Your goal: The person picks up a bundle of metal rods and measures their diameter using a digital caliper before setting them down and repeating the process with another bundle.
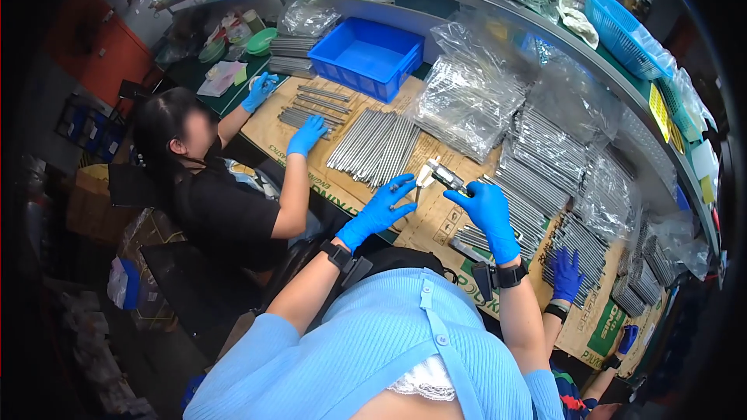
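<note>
My right hand (490, 214), in a blue glove, is closed around a caliper (447, 176) with a dark body and a small display. The caliper's pale jaws (426, 174) point left, toward my left hand. My left hand (377, 216), also blue-gloved, has its fingers apart and curved beside the jaws. A short, thin dark piece shows just below the jaws; whether my fingertips touch it is too small to tell. Beyond my left hand, a row of metal rods (375, 146) lies on the brown cardboard (424, 227). More metal rods (533, 201) are spread beyond my right hand.
A co-worker (226, 179) at left has blue-gloved hands over smaller rods (311, 113). A purple-gloved hand (565, 274) of another person rests on rods at right. A blue bin (366, 58) and plastic-bagged rods (471, 93) stand at the back, under a shelf (498, 12).
</note>
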`<state>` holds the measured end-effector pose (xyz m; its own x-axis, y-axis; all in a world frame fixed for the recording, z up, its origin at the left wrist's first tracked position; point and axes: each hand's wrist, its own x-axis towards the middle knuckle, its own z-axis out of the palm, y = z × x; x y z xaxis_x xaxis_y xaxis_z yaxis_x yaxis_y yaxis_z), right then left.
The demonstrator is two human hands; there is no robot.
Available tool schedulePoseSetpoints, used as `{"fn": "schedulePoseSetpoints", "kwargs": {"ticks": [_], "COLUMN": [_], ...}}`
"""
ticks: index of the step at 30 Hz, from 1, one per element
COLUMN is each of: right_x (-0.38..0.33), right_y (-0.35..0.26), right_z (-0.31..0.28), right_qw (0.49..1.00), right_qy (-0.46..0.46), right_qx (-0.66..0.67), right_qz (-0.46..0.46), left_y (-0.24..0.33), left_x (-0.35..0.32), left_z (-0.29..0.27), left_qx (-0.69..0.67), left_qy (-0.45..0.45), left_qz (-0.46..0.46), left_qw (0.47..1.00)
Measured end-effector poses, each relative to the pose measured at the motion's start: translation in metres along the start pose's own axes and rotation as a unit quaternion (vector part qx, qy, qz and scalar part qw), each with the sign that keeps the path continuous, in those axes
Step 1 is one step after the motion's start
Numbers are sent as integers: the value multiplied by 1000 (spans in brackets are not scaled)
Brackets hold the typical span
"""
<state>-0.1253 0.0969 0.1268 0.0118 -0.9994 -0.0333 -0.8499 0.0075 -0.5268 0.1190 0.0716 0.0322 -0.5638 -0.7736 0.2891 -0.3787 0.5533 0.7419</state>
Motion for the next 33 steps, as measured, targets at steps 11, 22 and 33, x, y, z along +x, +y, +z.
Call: {"fn": "schedulePoseSetpoints", "kwargs": {"ticks": [11, 22, 33], "right_x": [17, -1, -12], "right_y": [-21, -13, -10], "right_z": [-2, 22, 23], "right_qw": [998, 999, 999], "right_qy": [48, 22, -33], "right_qx": [-34, 26, 24], "right_qz": [-32, -19, 1], "left_y": [9, -18, -4], "left_x": [8, 36, 32], "left_z": [10, 23, 24], "left_qx": [-140, -56, -152], "left_qy": [7, 60, 19], "left_qz": [-65, -111, -105], "left_qw": [988, 990, 983]}}
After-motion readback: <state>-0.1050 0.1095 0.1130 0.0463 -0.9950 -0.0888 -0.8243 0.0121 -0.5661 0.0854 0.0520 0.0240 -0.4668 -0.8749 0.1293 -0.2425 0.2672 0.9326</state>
